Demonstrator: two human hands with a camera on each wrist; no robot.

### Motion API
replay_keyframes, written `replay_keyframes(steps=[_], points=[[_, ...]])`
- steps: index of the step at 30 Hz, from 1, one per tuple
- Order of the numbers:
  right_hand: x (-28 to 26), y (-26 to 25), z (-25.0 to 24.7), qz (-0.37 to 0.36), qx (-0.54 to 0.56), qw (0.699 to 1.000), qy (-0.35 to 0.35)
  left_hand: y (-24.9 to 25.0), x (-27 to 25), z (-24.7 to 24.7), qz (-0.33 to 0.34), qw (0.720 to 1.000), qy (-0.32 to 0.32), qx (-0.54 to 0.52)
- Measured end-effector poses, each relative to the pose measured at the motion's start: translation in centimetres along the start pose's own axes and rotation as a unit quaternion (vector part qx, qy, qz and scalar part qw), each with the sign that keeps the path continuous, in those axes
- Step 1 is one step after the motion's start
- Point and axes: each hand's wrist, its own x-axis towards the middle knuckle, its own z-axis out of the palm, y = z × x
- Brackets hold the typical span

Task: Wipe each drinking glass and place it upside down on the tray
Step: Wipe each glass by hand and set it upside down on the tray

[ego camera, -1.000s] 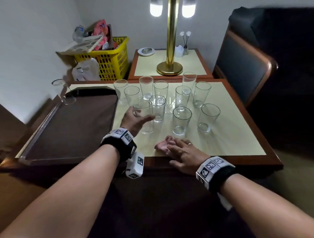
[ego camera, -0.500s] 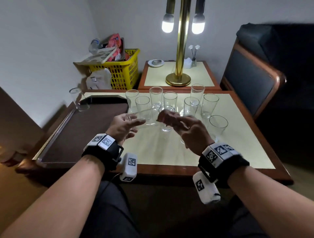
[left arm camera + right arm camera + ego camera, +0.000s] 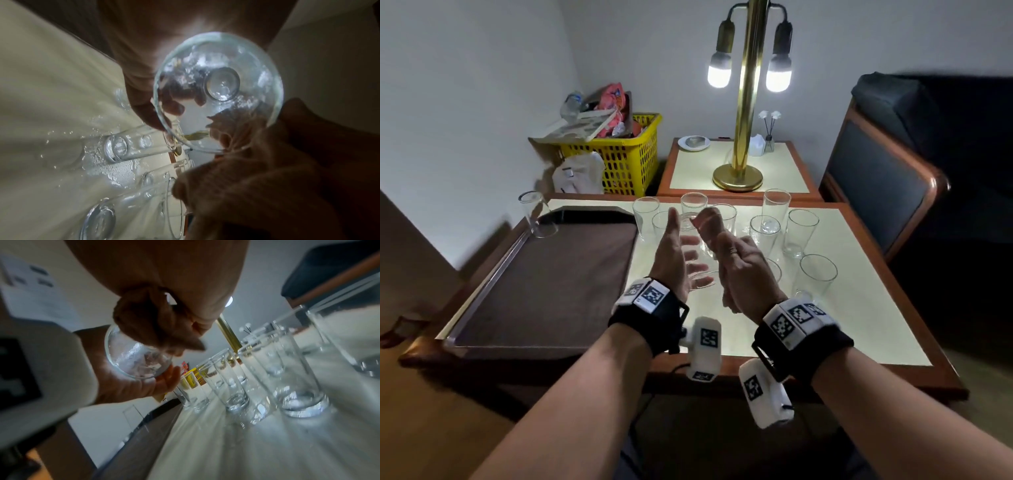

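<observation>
My left hand (image 3: 679,250) holds a clear drinking glass (image 3: 702,274) above the table, tipped with its mouth toward me. In the left wrist view, the fingers (image 3: 172,105) show through the glass (image 3: 218,91). My right hand (image 3: 741,270) grips a bunched pink cloth (image 3: 707,219) against the glass. The cloth (image 3: 236,129) lies over the rim at the mouth. The right wrist view shows the cloth (image 3: 154,324) pressed on the glass (image 3: 137,356). One glass (image 3: 537,216) stands upside down on the far left corner of the brown tray (image 3: 482,291). Several upright glasses (image 3: 799,233) stand on the table.
The cream-topped table (image 3: 859,325) has water drops among the glasses. Behind it a side table carries a brass lamp (image 3: 738,178) and a small dish. A yellow basket (image 3: 626,164) stands at the back left, and a wooden-armed chair (image 3: 887,192) at the right.
My left hand lifted a glass off the table and tipped it. My right hand picked the cloth up from the table's front edge and brought it to the glass.
</observation>
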Motion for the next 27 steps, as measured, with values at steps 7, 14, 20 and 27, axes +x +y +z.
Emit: replay_keyframes(steps=[7,14,20,27], points=[[0.8,0.6,-0.6,0.097,0.173,0.979,0.048,-0.9,-0.4,0.7,0.028,0.991,-0.022,0.129],[-0.2,0.0,1.0,0.046,0.089,0.994,0.047,-0.3,0.3,0.0,0.021,0.997,0.073,0.020],[1.2,0.7,-0.4,0.075,0.068,0.988,0.115,-0.3,-0.2,-0.6,0.030,0.986,-0.076,0.147],[0.7,0.6,-0.1,0.063,0.018,0.990,0.125,0.1,-0.6,-0.7,-0.030,0.987,-0.095,0.126]])
